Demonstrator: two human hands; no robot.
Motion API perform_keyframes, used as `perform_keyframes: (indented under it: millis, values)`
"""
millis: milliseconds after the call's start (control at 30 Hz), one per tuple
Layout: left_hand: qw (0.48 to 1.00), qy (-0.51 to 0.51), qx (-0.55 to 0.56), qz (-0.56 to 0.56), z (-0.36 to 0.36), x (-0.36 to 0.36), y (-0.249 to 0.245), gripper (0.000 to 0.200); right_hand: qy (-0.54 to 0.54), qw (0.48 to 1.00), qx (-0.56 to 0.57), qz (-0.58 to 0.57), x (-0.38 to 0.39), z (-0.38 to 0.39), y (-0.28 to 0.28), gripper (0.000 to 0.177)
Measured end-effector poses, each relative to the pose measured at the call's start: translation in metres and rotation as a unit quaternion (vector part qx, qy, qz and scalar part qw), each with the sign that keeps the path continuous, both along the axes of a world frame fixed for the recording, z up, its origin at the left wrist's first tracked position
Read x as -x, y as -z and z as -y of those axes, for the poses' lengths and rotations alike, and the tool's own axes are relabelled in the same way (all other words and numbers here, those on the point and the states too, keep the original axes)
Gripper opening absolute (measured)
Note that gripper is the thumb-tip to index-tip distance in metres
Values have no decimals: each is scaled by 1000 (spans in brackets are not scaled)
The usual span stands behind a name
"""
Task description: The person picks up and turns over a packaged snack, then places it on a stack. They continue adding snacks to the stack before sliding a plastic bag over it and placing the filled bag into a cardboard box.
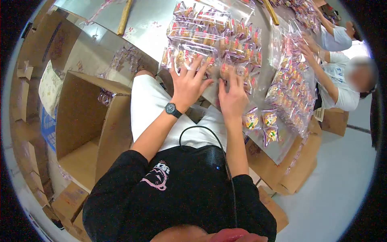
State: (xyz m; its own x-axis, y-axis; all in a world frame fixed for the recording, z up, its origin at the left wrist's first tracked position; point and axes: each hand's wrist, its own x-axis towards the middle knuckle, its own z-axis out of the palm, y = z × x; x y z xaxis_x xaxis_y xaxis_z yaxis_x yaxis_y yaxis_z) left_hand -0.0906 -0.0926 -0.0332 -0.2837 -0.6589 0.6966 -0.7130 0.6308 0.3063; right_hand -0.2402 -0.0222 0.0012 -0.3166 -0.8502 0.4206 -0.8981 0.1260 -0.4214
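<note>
Small individually wrapped pastries [205,34] in clear and purple wrappers lie in rows on the metal table in front of me, with clear plastic showing around them. On the left part of the nearest row, my left hand [188,82] rests with its fingers spread. My right hand [234,94] reaches to the same row a little further right, fingers stretched out and touching the packets. Neither hand is wrapped round a packet. Three loose wrapped pastries [270,118] lie near the table edge, beside my right forearm.
On the right, a large clear bag of wrapped pastries [292,88] lies before a co-worker [336,80], whose hands touch it; another person is behind. An open cardboard box [80,121] stands at my left. Wooden sticks [125,18] lie on the table. A black cable [231,181] crosses my shirt.
</note>
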Motion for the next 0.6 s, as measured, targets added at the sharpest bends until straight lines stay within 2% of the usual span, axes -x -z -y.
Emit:
perform_keyframes:
  millis: [33,167,267,367,467,500,600]
  values:
    - [1000,2,6,4,1,-1,2,40,-6,1000,-20,-3,1,2,0,41]
    - [997,27,44,-51,4,2,4,28,14,998,53,33,8,6,22,29]
    - [997,30,28,-63,1,5,-2,30,-20,996,80,36,2,3,20,25]
    - [998,4,4,-62,-4,9,3,33,58,990,22,130,1,5,19,26]
    - [998,-2,-1,-55,-1,10,1,31,35,994,54,87,7,3,19,27]
    - [999,-3,-2,-46,0,10,2,28,20,992,64,109,3,2,12,26]
    - [999,-37,7,-32,1,17,6,26,45,995,51,71,-4,3,6,24]
